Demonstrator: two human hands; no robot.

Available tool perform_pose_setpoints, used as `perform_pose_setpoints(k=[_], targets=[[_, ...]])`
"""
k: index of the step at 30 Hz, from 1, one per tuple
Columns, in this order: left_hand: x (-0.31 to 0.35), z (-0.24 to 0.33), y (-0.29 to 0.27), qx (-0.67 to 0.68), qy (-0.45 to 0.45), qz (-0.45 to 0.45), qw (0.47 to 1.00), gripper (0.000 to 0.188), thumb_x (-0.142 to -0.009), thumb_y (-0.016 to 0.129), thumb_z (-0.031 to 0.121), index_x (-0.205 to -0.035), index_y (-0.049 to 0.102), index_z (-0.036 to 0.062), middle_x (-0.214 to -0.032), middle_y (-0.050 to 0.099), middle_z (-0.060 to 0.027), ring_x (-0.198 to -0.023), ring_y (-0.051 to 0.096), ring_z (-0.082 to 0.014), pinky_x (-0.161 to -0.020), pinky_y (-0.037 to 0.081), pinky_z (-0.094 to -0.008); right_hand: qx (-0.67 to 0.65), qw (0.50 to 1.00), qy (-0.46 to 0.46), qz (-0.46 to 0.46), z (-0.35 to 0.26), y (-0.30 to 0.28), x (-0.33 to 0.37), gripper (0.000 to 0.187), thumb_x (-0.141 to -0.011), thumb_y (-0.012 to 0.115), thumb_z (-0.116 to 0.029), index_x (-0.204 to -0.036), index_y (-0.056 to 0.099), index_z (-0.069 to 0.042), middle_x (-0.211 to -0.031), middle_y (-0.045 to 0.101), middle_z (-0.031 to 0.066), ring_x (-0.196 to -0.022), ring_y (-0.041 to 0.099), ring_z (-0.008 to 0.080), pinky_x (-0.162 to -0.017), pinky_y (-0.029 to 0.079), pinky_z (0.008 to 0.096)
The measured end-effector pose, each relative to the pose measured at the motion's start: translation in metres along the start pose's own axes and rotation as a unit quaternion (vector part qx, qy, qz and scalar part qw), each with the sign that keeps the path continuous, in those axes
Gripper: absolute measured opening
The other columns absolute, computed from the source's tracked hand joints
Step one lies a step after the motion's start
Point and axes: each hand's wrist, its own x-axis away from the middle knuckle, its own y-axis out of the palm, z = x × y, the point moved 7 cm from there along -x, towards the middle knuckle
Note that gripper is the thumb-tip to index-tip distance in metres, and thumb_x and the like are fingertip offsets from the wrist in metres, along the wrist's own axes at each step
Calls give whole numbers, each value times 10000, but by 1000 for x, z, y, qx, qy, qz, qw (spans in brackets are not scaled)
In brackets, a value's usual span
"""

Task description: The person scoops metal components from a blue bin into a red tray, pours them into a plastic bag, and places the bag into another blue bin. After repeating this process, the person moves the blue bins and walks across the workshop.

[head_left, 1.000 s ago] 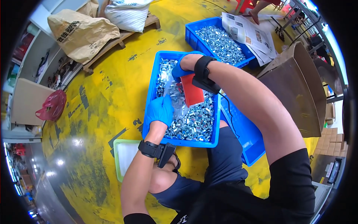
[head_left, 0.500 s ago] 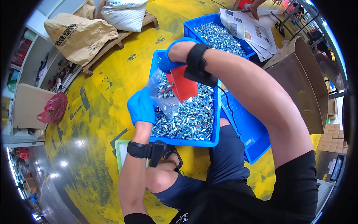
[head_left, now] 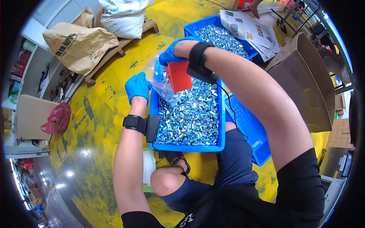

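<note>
My left hand (head_left: pixel 138 87), in a blue glove, is closed on the edge of a clear plastic bag (head_left: pixel 164 91) at the left side of a blue crate (head_left: pixel 186 148). My right hand (head_left: pixel 173 54), also blue-gloved, reaches over the crate and grips a red plastic container (head_left: pixel 179 78) by its upper part. The container is tilted at the bag; its far side and its contents are hidden. Small shiny metal fittings (head_left: pixel 190 121) fill the crate below, some shaped like short hex tubes. My right fingers are partly out of sight behind the container and wrist.
Behind stands a second blue crate (head_left: pixel 186 28) of metal parts, with newspaper (head_left: pixel 251 32) on it. A blue tray (head_left: pixel 249 127) and a brown cardboard box (head_left: pixel 300 79) are at right. Sacks (head_left: pixel 80 47) rest by a wooden pallet (head_left: pixel 119 49) at far left.
My left hand has moved up and left, stretching the bag edge outward. The red container has shifted slightly left with my right hand, and more of the metal parts shows.
</note>
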Motion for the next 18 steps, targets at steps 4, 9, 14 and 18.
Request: perform_pose_setpoints(k=[4, 9, 14, 18], targets=[[-3, -9, -4, -24, -11, -14, 1000, 242, -768, 494, 173, -626, 525, -20, -525, 519, -113, -437, 490, -179, -423, 395, -279, -108, 988, 0, -107, 6, -10, 36, 428, -630, 563, -433, -882, 614, -91, -884, 605, 82, -731, 580, 208, -659, 448, 290], [-1, -18, -9, 36, -96, 5, 995, 279, -772, 508, 225, -613, 517, -4, -551, 512, -102, -464, 497, -173, -452, 418, -272, -371, 917, -103, -98, 83, -26, 80, 370, -640, 583, -239, -915, 579, 8, -908, 586, 93, -776, 566, 149, -735, 448, 284], [4, -14, -3, 39, -110, -2, 993, 321, -782, 514, 293, -620, 519, 15, -571, 505, -84, -501, 506, -169, -467, 428, -270, -435, 880, -38, -188, 127, 23, 112, 495, -560, 603, -115, -1031, 504, 3, -941, 566, 110, -852, 548, 181, -760, 440, 307], [14, -21, -6, 25, -114, -23, 993, 345, -786, 513, 334, -633, 519, 24, -589, 509, -79, -519, 509, -165, -479, 432, -270, -50, 978, -202, 7, 101, 66, 103, 575, -517, 615, -126, -1051, 431, -15, -876, 560, 178, -796, 562, 321, -728, 445, 365]])
